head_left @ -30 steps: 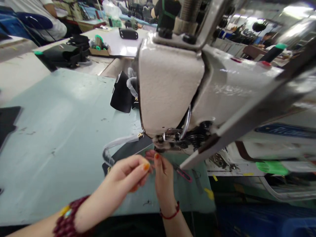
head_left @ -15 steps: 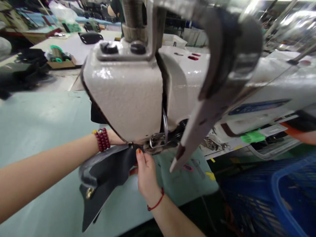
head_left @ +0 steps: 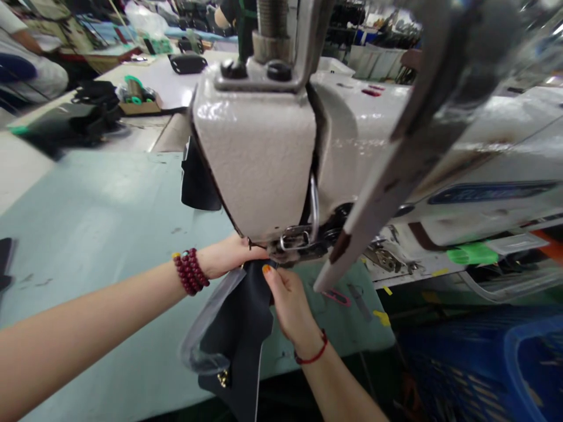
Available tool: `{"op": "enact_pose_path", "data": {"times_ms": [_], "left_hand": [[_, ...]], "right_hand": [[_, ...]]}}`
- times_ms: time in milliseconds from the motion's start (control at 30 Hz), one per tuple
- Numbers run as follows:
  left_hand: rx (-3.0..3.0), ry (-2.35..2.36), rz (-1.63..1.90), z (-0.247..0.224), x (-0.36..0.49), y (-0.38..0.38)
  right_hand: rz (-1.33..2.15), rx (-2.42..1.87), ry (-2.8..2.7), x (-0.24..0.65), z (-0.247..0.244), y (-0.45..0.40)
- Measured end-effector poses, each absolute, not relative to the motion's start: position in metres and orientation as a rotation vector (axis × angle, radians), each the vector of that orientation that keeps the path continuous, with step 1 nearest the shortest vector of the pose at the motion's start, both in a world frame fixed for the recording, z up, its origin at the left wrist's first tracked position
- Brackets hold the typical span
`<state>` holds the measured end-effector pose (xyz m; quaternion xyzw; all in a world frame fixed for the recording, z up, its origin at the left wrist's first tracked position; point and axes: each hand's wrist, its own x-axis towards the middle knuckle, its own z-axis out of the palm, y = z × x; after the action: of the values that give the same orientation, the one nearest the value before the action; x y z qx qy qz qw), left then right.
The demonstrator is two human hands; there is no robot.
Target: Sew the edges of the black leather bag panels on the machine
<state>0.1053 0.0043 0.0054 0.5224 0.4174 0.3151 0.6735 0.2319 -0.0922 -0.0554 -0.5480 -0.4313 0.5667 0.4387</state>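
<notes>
A black leather-like piece [head_left: 240,328] hangs from under the sewing machine head [head_left: 259,158] toward the near table edge. Clear plastic film [head_left: 206,334] and a gold-coloured metal fitting [head_left: 223,378] are on its lower left part. My right hand [head_left: 292,299] pinches its right edge beside the presser foot, thumb on top and fingers beneath. My left hand [head_left: 233,255] is closed at the upper end of the piece, thumb stretched toward the needle area; its other fingers are largely hidden by the machine. The needle itself is hidden.
Another black piece [head_left: 200,181] lies behind the machine head on the pale green table [head_left: 109,234]. A grey lever [head_left: 373,205] slants down close to my right hand. Small scissors [head_left: 336,297] lie right of it. A blue basket [head_left: 475,363] stands lower right. A person sits far left.
The view has shifted, so the machine appears further right. The black piece has swung to hang more steeply toward me. More of my left hand shows beside the machine head.
</notes>
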Motion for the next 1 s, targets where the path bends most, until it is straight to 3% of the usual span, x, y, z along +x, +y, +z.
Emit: {"op": "enact_pose_path", "data": {"times_ms": [267, 833, 1000], "left_hand": [[1.286, 0.784, 0.587, -0.018, 0.098, -0.002], [1.270, 0.898, 0.692, -0.004, 0.113, -0.017], [1.399, 1.089, 0.782, -0.019, 0.096, -0.025]], "right_hand": [[1.410, -1.378, -1.147, 0.242, -0.053, -0.089], [1.675, -1.314, -1.225, 0.283, -0.050, -0.074], [1.767, -1.234, -1.302, 0.297, -0.038, -0.077]]}}
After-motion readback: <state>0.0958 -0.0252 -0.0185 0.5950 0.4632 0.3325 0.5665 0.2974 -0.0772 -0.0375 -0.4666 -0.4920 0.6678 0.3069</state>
